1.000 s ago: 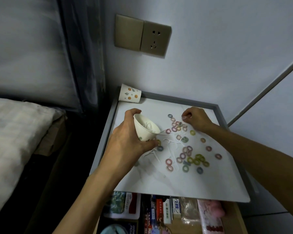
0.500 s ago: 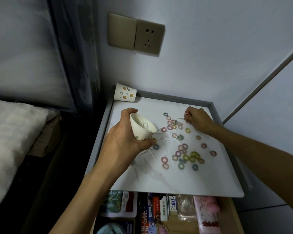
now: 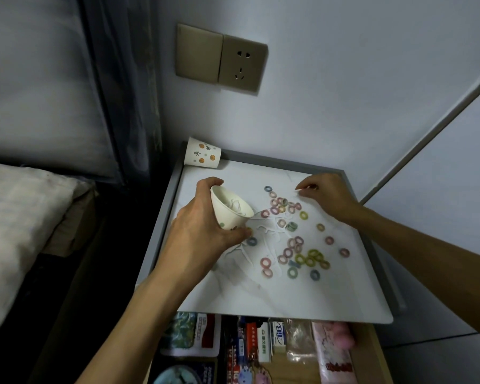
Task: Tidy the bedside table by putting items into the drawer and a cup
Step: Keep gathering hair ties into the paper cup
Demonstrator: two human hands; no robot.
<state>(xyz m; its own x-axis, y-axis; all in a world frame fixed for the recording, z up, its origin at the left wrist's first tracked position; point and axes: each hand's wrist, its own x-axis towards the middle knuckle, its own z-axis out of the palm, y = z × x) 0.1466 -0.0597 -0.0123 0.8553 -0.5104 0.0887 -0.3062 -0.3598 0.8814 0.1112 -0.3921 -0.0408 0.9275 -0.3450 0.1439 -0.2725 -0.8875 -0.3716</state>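
Note:
My left hand (image 3: 202, 231) grips a white paper cup (image 3: 229, 210) tilted toward the right, with thin white sticks inside it. Several small coloured hair rings (image 3: 291, 242) and white floss picks (image 3: 266, 234) lie scattered on the white bedside table top (image 3: 302, 297). At the far edge of the scatter, my right hand (image 3: 327, 196) pinches a thin white pick between thumb and fingers. A second paper cup (image 3: 202, 156) with orange dots lies on its side in the table's back left corner. The drawer (image 3: 261, 353) below stands open.
The open drawer holds packets, small boxes and a pink pouch (image 3: 333, 353). A bed with a pale cover (image 3: 14, 220) lies to the left. A wall socket (image 3: 222, 58) sits above the table. A grey rim (image 3: 377, 259) frames the table top.
My right hand has lifted slightly at the far edge of the rings, a thin white pick now pinched in it. My left hand keeps the tilted cup in the same place.

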